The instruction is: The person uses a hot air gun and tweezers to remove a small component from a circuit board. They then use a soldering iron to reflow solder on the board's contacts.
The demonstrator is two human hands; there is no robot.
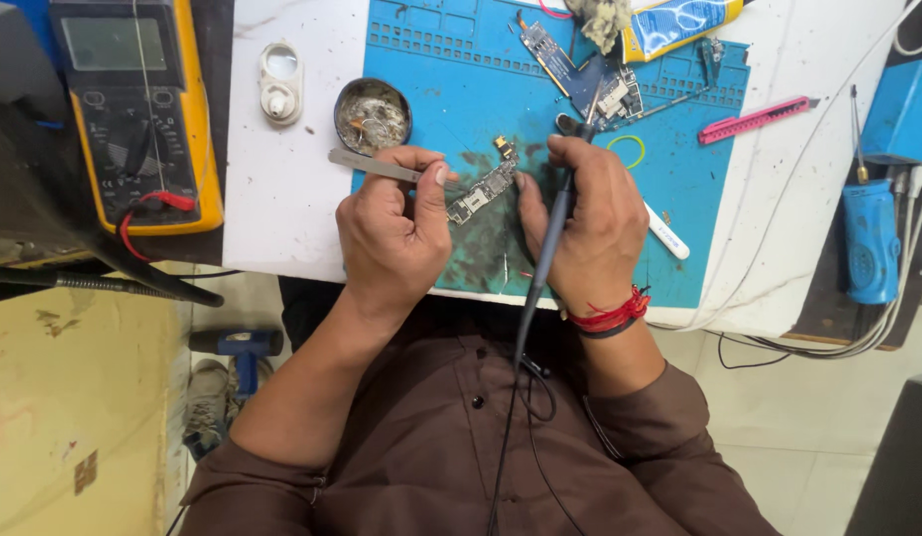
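Note:
A small phone circuit board (484, 187) lies on a stained blue work mat (461, 79). My left hand (390, 233) grips steel tweezers (367, 166), their tips pointing at the board's left end. My right hand (583, 213) holds a soldering iron (558, 213) with a dark handle; its cable runs down over my wrist toward my chest. Where the iron's tip rests is hidden by my fingers. A red thread band circles my right wrist.
A yellow multimeter (138, 109) stands at left. A round tin of flux (373, 116) and a white magnifier (280, 81) sit behind my left hand. More circuit boards (590, 84), a pink cutter (754, 119), a yellow-blue tube (679, 22) and blue devices (870, 238) lie right.

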